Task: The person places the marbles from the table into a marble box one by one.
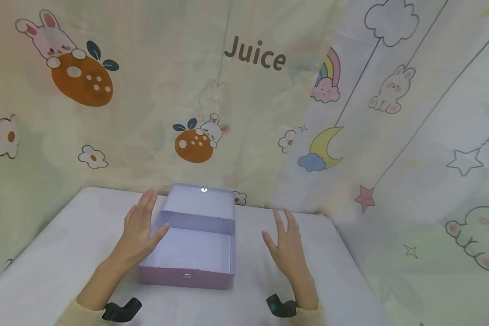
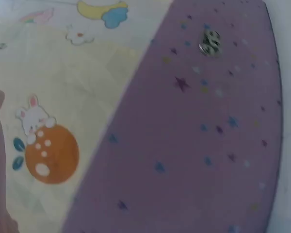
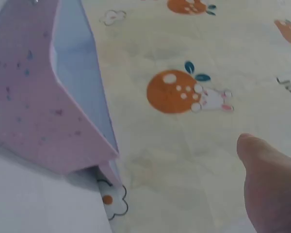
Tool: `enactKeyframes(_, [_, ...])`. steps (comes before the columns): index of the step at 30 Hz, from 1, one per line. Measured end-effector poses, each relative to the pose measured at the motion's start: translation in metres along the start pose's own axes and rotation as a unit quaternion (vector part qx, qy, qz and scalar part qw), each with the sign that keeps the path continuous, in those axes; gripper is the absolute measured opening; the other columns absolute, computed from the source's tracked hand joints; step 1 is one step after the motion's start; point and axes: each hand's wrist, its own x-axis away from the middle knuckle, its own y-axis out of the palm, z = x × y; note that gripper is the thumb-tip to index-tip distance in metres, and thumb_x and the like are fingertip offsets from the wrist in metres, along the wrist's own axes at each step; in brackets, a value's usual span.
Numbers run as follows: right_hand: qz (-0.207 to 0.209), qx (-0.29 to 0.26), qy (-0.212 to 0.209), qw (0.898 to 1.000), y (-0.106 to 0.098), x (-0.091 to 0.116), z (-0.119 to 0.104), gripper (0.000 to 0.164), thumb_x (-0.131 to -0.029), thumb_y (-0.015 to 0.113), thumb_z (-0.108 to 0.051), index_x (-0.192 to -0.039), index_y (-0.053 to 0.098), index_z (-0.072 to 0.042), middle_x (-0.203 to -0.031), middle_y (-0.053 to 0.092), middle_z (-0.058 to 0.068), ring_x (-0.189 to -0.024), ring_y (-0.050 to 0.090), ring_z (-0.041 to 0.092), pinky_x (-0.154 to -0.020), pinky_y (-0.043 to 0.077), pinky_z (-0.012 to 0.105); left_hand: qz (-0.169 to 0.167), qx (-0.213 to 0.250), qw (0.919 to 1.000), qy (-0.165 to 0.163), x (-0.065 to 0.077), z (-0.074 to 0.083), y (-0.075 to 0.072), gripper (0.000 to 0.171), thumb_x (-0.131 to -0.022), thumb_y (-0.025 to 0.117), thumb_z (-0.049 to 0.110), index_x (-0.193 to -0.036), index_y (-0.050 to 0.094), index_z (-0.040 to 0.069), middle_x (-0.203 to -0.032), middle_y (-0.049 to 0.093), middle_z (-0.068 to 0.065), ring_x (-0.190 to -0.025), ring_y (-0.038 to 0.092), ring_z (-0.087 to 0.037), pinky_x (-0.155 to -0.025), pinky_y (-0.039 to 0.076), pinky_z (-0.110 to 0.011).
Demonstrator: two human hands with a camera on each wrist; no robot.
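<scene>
A purple metal box (image 1: pixel 187 277) stands on the table with its hinged lid (image 1: pixel 199 199) tipped back. Its pale inside (image 1: pixel 197 249) shows nothing in it. Small coloured stars dot the box's outer wall (image 2: pixel 184 136), which bears a silver clasp (image 2: pixel 211 43). My left hand (image 1: pixel 140 228) is raised at the box's left side, fingers straight and thumb spread, overlapping the box's edge in the head view. Off to the right of the box, my right hand (image 1: pixel 287 246) hovers with fingers extended, holding nothing; its thumb (image 3: pixel 266 174) appears in the right wrist view.
A white-covered table (image 1: pixel 261 280) carries the box. Behind and beside it hangs a cloth curtain (image 1: pixel 146 127) printed with rabbits, oranges, flowers and a moon. Dark wrist devices show below the left (image 1: pixel 122 310) and right (image 1: pixel 281 307) hands.
</scene>
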Motion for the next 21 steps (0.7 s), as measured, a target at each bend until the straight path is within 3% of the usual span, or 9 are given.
enactKeyframes(4, [-0.013, -0.027, 0.025, 0.999, 0.008, 0.001, 0.019, 0.071, -0.092, 0.058, -0.039, -0.150, 0.026, -0.013, -0.151, 0.019, 0.026, -0.136, 0.023, 0.046, -0.103, 0.030, 0.064, 0.031, 0.040, 0.9987, 0.011, 0.011, -0.022, 0.010, 0.081, -0.086, 0.057, 0.027, -0.152, 0.015, 0.008, -0.158, 0.016, -0.014, -0.145, 0.016, -0.030, -0.104, 0.016, -0.065])
enactKeyframes(7, [-0.029, -0.061, 0.032, 0.997, 0.012, -0.002, 0.031, 0.070, -0.093, 0.057, -0.035, -0.150, 0.025, -0.010, -0.150, 0.016, 0.029, -0.135, 0.019, 0.050, -0.101, 0.028, 0.067, 0.045, 0.073, 0.9963, -0.001, 0.019, -0.038, 0.016, 0.075, -0.086, 0.054, 0.020, -0.151, 0.019, 0.005, -0.156, 0.021, -0.019, -0.143, 0.021, -0.036, -0.112, 0.016, -0.056])
enactKeyframes(10, [-0.048, -0.088, 0.047, 0.994, 0.015, -0.007, 0.042, 0.068, -0.095, 0.054, -0.034, -0.150, 0.024, -0.008, -0.150, 0.012, 0.030, -0.135, 0.016, 0.052, -0.099, 0.027, 0.070, 0.026, 0.111, 0.9926, -0.042, 0.028, -0.049, 0.018, 0.070, -0.091, 0.049, 0.018, -0.153, 0.017, 0.011, -0.157, 0.020, -0.017, -0.145, 0.017, -0.031, -0.118, 0.011, -0.044])
enactKeyframes(14, [-0.060, -0.117, 0.093, 0.987, 0.017, -0.011, 0.057, 0.067, -0.096, 0.052, -0.036, -0.150, 0.022, -0.008, -0.150, 0.010, 0.029, -0.135, 0.014, 0.052, -0.099, 0.027, 0.070, -0.021, 0.175, 0.9807, -0.083, 0.041, -0.055, 0.018, 0.065, -0.096, 0.040, 0.018, -0.154, 0.012, 0.019, -0.159, 0.014, -0.011, -0.147, 0.008, -0.013, -0.118, 0.004, -0.027])
enactKeyframes(18, [-0.078, -0.129, 0.139, 0.979, 0.020, -0.012, 0.071, 0.068, -0.096, 0.052, -0.034, -0.151, 0.022, -0.008, -0.150, 0.011, 0.029, -0.136, 0.014, 0.051, -0.102, 0.026, 0.068, -0.042, 0.253, 0.9643, -0.067, 0.050, -0.056, 0.026, 0.059, -0.098, 0.032, 0.020, -0.154, 0.012, 0.014, -0.159, 0.011, -0.016, -0.145, 0.007, -0.001, -0.110, 0.007, -0.010])
enactKeyframes(21, [-0.099, -0.124, 0.159, 0.975, 0.022, -0.012, 0.078, 0.068, -0.096, 0.053, -0.033, -0.150, 0.022, -0.007, -0.150, 0.011, 0.029, -0.137, 0.015, 0.049, -0.104, 0.025, 0.067, -0.058, 0.299, 0.9515, -0.046, 0.055, -0.057, 0.033, 0.059, -0.101, 0.028, 0.029, -0.153, 0.009, 0.007, -0.158, 0.007, -0.021, -0.144, 0.006, 0.003, -0.108, 0.010, -0.005])
